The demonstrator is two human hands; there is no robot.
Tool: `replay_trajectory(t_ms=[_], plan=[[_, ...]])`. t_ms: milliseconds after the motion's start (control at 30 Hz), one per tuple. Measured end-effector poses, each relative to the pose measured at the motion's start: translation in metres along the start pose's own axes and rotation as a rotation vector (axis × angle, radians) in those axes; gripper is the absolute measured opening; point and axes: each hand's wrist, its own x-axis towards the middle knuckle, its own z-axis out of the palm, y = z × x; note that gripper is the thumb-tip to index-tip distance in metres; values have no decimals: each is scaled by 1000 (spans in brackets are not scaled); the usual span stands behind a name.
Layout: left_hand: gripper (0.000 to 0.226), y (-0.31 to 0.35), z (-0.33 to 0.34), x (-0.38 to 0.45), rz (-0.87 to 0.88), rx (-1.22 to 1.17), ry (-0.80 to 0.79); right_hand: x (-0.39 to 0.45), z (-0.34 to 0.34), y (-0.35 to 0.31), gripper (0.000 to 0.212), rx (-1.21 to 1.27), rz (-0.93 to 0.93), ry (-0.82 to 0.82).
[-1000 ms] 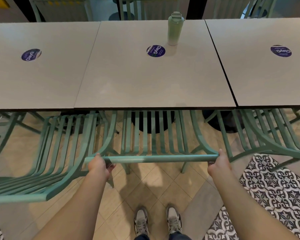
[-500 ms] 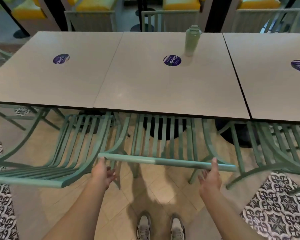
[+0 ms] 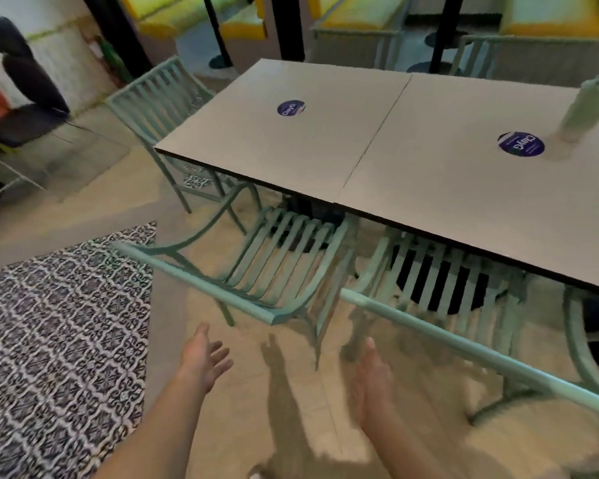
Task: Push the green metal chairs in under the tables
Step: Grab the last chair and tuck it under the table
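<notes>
Two grey tables (image 3: 325, 157) stand edge to edge. A green metal chair (image 3: 446, 337) on the right has its seat under the right table; its top rail runs diagonally to the lower right. A second green chair (image 3: 256, 271) stands at the left table, its seat partly out and its top rail nearer me. My left hand (image 3: 204, 363) hangs free just below that chair's rail, fingers spread and holding nothing. My right hand (image 3: 372, 382) is also free, fingers straight, a little short of the right chair's rail. A third green chair (image 3: 153, 98) stands at the left table's end.
A green bottle (image 3: 588, 108) stands on the right table beside a round blue sticker (image 3: 521, 144). Patterned black-and-white floor tiles (image 3: 59, 340) lie to the left. Black stools (image 3: 25, 122) stand at the far left, and yellow benches (image 3: 360, 15) lie beyond the tables.
Both hands have let go of the middle chair's top rail and drawn back. The view has swung left, bringing the left chair and the table's end into sight.
</notes>
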Motion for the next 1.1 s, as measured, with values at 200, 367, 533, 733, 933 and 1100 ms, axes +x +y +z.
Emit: replay_trajectory(t_ms=[200,367,533,733,933,1100], plan=[[64,99,-70,86,88,-9,-99,-28,110,32,50,57,-27,17],[68,156,-113,140,69,30,-124,-40,168,62,59,194,-18,35],[70,211,-114,196,40,3,-71,-37,209,72,44,313,-15,98],[54,253,-99,252,36,-36,-29,4,246,66,22,482,41,258],[47,269,-100,286,-84,-6,-30,11,259,61,10,614,53,450],[48,274,-98,306,-173,36,1,9,270,65,17,630,52,636]])
